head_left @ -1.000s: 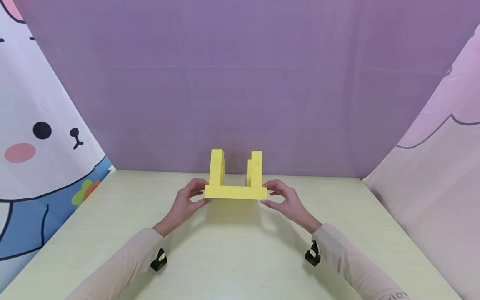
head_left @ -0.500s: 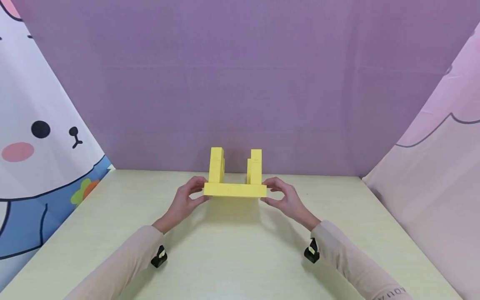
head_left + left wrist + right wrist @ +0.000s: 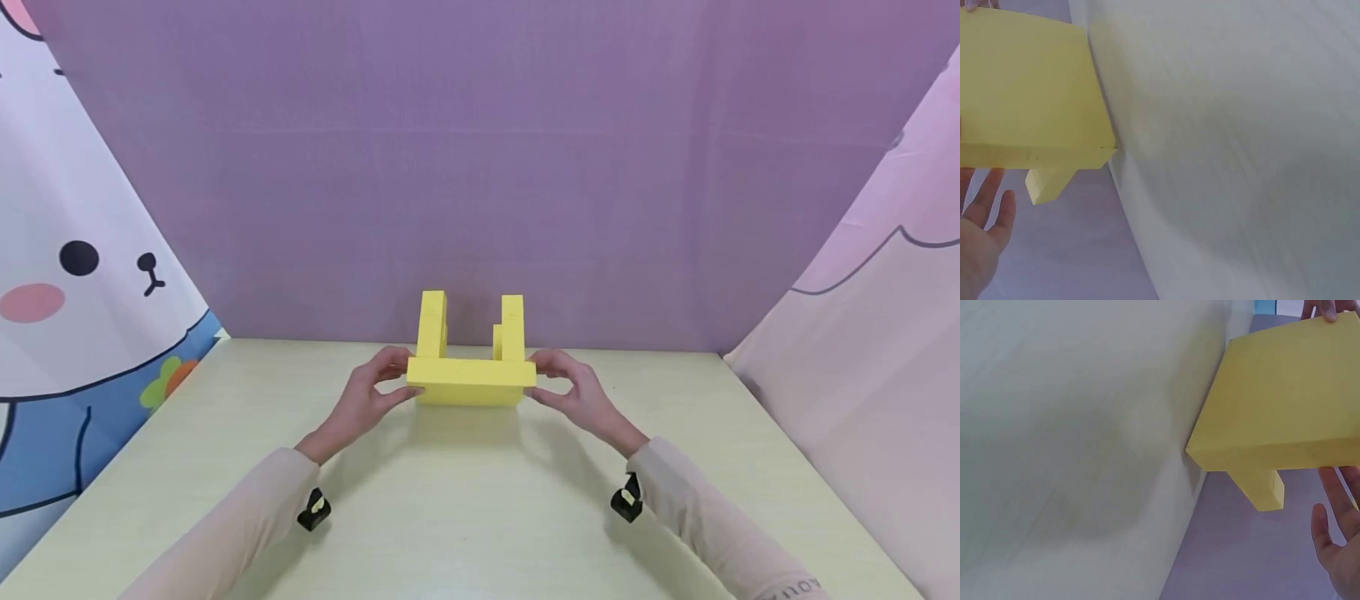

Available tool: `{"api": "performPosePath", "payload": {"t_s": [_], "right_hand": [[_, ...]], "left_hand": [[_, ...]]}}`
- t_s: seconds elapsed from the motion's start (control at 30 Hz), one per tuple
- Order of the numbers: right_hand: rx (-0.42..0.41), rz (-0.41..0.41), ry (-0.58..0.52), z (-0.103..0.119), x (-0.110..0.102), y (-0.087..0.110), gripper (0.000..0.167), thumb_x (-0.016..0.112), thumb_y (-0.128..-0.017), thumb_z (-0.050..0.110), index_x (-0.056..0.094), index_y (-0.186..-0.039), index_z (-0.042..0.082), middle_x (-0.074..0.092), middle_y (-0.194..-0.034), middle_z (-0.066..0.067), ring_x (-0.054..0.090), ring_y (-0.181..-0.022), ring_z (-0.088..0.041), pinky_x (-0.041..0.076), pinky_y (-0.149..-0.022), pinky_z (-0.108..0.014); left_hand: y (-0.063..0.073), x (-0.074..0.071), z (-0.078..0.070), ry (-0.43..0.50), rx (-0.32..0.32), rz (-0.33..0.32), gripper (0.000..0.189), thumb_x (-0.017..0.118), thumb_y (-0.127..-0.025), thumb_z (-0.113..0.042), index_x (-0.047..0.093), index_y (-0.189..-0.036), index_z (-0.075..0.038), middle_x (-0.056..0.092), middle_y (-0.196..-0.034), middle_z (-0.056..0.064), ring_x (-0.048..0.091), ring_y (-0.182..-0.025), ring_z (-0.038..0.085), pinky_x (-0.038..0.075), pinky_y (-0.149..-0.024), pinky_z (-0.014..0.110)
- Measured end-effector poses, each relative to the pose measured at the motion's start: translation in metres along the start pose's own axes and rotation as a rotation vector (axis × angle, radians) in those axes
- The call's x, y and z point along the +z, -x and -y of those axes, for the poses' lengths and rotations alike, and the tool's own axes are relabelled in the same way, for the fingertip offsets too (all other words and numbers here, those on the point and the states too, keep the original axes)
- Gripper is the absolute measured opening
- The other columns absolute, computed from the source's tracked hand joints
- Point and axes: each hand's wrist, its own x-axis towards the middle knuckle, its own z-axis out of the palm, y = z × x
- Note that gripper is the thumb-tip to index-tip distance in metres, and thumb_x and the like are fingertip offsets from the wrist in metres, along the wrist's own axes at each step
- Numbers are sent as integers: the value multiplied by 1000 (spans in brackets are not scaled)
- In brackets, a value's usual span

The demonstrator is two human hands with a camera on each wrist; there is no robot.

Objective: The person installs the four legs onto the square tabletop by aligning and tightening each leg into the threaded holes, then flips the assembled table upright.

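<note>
Both hands hold a yellow slab-shaped piece with posts (image 3: 471, 372) near the table's back edge. Two upright posts stick up behind its broad panel, with a gap between them. My left hand (image 3: 362, 404) grips the left end, thumb in front and fingers behind. At the opposite end, my right hand (image 3: 581, 398) pinches it the same way. In the left wrist view the flat yellow panel (image 3: 1029, 81) faces the camera, its lower corner right at the tabletop; left fingers (image 3: 985, 200) lie along its side. The right wrist view shows right fingers (image 3: 1335, 490) against the other side.
A pale wooden tabletop (image 3: 465, 517) lies under the forearms. Behind it rises a purple cloth wall (image 3: 480, 167), close to the posts. Cartoon-print cloth (image 3: 82, 333) hangs on the left and pink cloth (image 3: 885, 375) on the right. Black wrist devices (image 3: 627, 498) hang below both sleeves.
The yellow piece has tipped, so its front panel now shows below the top edge. It has shifted slightly up in the view, and both hands have followed it.
</note>
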Motion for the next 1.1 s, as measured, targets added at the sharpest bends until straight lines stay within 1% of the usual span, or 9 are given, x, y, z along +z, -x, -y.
{"api": "performPosePath", "payload": {"t_s": [0.2, 0.27, 0.33, 0.47, 0.67, 0.83, 0.93, 1.07, 1.1], "right_hand": [[68, 32, -17, 5, -7, -1, 35, 71, -77, 4, 57, -110, 0, 64, -107, -15, 60, -99, -27, 49, -87, -40], [88, 39, -36, 6, -9, -1, 36, 70, -78, 3, 57, -111, 0, 63, -108, -16, 61, -99, -30, 49, -88, -41], [105, 43, -55, 6, -11, -2, 36, 70, -78, 3, 57, -111, 0, 62, -108, -16, 61, -99, -32, 50, -87, -38], [101, 58, -79, 7, -13, -3, 34, 70, -78, 2, 56, -109, 0, 60, -107, -16, 61, -99, -34, 52, -84, -32], [105, 75, -113, 5, -16, -4, 32, 69, -78, 1, 56, -107, -2, 59, -109, -18, 61, -98, -35, 52, -85, -41], [152, 82, -184, 5, -18, -5, 32, 68, -79, 2, 56, -108, -1, 58, -109, -18, 60, -99, -37, 53, -79, -29], [168, 86, -233, -7, -18, -5, 31, 69, -80, 6, 57, -108, 2, 57, -110, -15, 60, -99, -33, 53, -77, -26], [195, 92, -268, -21, -18, -6, 31, 70, -80, 14, 57, -108, 8, 56, -111, -10, 60, -98, -27, 54, -77, -29], [205, 93, -278, -21, -19, -7, 31, 70, -80, 14, 57, -108, 9, 56, -110, -9, 60, -98, -28, 54, -78, -30]], "left_hand": [[-2, -2, -4, -4, -6, 13, 39, 73, -71, 3, 54, -106, 1, 62, -98, 14, 60, -92, 13, 51, -84, 44], [-2, -3, -6, -4, -12, 19, 40, 73, -72, 2, 54, -107, 0, 63, -96, 14, 60, -91, 15, 52, -84, 42], [-3, -3, -8, -1, -24, 27, 41, 73, -72, 2, 54, -108, 0, 63, -94, 15, 61, -91, 21, 52, -84, 42], [-4, -4, -11, 14, -62, 43, 42, 73, -73, 1, 53, -110, 1, 62, -95, 19, 61, -90, 31, 51, -83, 46], [-4, -4, -12, 67, -107, 72, 43, 72, -75, 0, 50, -113, 1, 62, -96, 21, 63, -88, 35, 51, -83, 48], [-4, -5, -15, 87, -144, 85, 45, 71, -76, 0, 49, -114, -1, 62, -96, 21, 63, -87, 35, 51, -82, 47], [-5, -5, -17, 82, -176, 94, 45, 71, -76, -1, 48, -115, -2, 62, -98, 21, 63, -87, 33, 54, -80, 37], [-6, -3, -6, 95, -209, 95, 47, 71, -77, -3, 47, -117, -5, 62, -98, 21, 64, -86, 30, 54, -77, 32], [-6, -3, -1, 101, -218, 95, 47, 71, -77, -5, 47, -118, -6, 62, -98, 21, 64, -85, 29, 54, -77, 34]]}}
